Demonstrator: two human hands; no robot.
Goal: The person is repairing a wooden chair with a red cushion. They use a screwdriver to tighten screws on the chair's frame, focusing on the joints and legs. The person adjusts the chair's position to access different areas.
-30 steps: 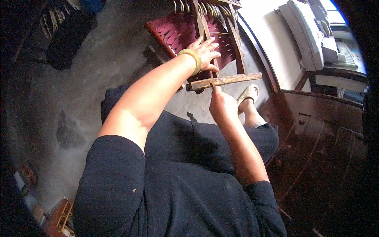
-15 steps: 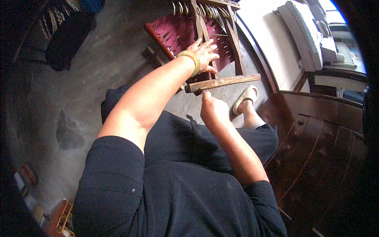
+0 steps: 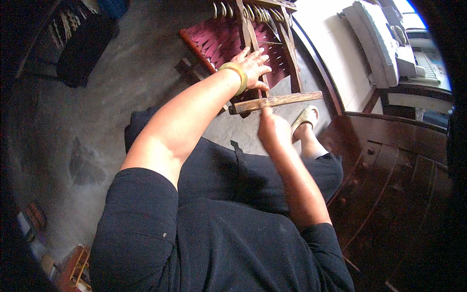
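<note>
Your right hand (image 3: 272, 130) has dropped just below the wooden bar (image 3: 276, 101), loosely clenched; your left hand (image 3: 252, 68) still presses open-palmed on the woven maroon panel (image 3: 219, 41).

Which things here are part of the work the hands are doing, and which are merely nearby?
In use: left hand on the wooden frame; right hand under the wooden bar; dark red woven strips.
Nearby: sandal, dark wooden door, concrete floor.
</note>
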